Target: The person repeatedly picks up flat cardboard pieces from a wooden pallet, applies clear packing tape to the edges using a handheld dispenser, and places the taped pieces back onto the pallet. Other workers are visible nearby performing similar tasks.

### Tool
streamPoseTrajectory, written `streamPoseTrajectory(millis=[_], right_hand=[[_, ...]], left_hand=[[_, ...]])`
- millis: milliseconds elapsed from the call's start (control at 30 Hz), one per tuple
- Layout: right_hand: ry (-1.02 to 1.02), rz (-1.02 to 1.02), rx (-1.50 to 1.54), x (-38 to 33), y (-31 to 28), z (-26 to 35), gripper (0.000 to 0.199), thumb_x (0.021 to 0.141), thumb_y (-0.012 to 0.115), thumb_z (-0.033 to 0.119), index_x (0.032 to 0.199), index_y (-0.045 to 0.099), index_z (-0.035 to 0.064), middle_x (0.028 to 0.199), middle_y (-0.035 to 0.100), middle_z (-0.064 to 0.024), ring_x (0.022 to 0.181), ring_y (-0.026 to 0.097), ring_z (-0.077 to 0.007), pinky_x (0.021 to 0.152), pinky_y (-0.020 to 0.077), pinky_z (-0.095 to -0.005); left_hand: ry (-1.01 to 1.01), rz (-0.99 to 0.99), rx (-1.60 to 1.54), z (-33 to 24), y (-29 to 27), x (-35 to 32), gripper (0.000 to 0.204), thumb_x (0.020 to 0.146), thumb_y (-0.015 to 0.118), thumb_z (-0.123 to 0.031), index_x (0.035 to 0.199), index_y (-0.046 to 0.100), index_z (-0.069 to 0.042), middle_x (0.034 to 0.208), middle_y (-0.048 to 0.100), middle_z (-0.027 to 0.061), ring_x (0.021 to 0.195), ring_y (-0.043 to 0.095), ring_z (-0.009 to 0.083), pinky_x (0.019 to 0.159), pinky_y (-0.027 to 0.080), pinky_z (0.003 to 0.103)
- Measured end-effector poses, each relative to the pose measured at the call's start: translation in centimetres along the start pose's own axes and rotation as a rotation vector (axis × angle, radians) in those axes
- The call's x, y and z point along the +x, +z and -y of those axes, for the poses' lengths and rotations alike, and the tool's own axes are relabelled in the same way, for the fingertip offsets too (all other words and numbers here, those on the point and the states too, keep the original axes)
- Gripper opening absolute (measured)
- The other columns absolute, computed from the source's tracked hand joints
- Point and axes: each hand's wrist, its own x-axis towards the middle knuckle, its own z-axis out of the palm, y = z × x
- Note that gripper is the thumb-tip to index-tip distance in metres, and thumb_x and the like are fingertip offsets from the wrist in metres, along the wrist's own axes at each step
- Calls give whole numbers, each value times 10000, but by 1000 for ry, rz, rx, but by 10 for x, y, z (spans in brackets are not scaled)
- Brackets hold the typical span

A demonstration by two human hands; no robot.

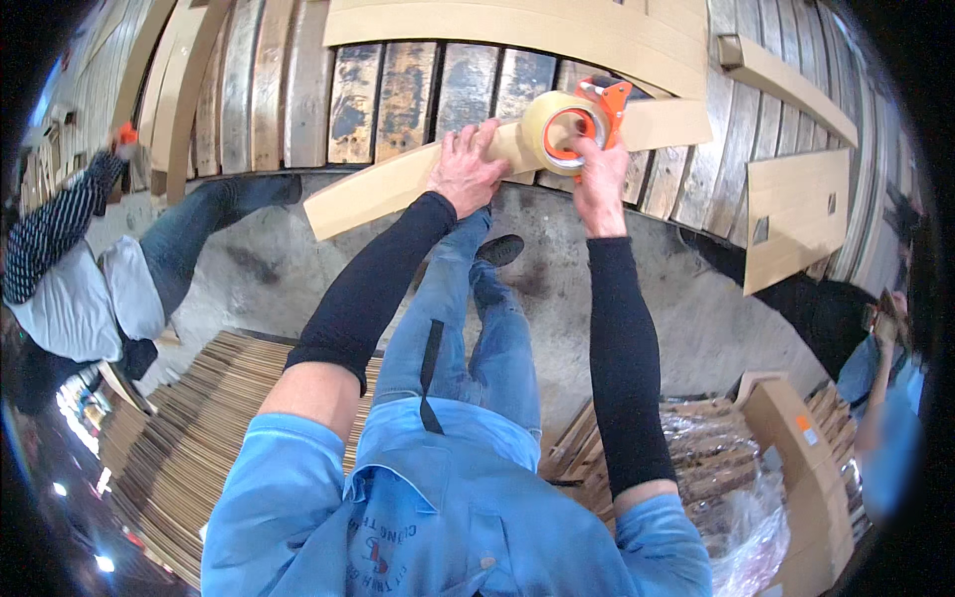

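Observation:
My right hand is closed around an orange tape dispenser loaded with a wide roll of clear packing tape. The dispenser rests against or just above a long, narrow cardboard piece that lies across wooden slats. Flat on that cardboard, left of the tape roll, lies my left hand with its fingers stretched out. Where the tape meets the cardboard is hidden behind the roll and my hand.
Beyond lies another long cardboard strip on the slatted wooden platform. A cut cardboard panel sits to the right. Stacked cardboard and a plastic-wrapped pile stand behind me. Other people work at left and right.

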Motion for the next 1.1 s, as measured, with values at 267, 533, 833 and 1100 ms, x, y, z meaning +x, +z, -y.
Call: streamPoseTrajectory(millis=[267,533,833,1100], right_hand=[[-386,111,-667,-42,21,71,605,771,777,108,1333,594,-22,1193,668,-177,1061,674,-258,957,535,-382],[-533,331,-1549,-3,69,30,345,815,724,353,1012,790,78,1116,715,-198,996,708,-364,870,569,-428],[-616,442,-1475,-44,12,19,261,799,746,323,936,753,100,879,694,-174,822,697,-376,732,554,-515],[-646,331,-1040,-43,33,86,405,816,769,248,1170,748,53,1268,681,-168,1116,684,-283,1000,525,-367]], left_hand=[[-82,-122,-4,10,16,-8,251,766,743,-342,987,729,-224,1464,436,158,1247,470,355,1004,375,510],[-94,-143,33,7,20,-10,227,789,714,-362,983,740,-247,1411,475,146,1231,474,329,986,384,470],[-188,-7,28,15,14,-13,298,776,757,-377,1039,735,-240,1441,479,160,1268,486,346,1017,375,493],[-200,-59,55,16,8,-18,327,760,768,-372,1054,730,-234,1433,477,133,1299,453,330,1028,374,481]])
